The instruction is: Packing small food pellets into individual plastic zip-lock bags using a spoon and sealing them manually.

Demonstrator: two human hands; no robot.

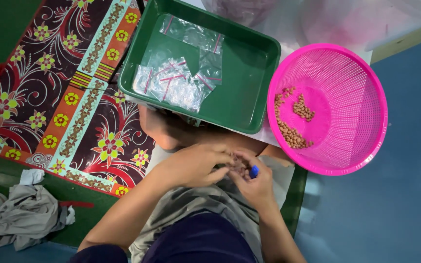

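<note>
Above the lap, left hand (196, 164) and right hand (254, 181) pinch together around a small bag (239, 168); filled bags (176, 83) lie in the green tray (249, 58); nuts (291, 119) remain in the pink basket (361, 87).

Floor (405, 195): patterned mat (64, 97), green tray (249, 97), pink basket (366, 73), crumpled cloth (23, 214).

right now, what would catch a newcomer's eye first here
The bright pink basket at right, with a scatter of brown nuts in its bottom. Beside it sits a green tray of small clear zip bags. Below, the left hand and right hand meet over a small bag.
</note>
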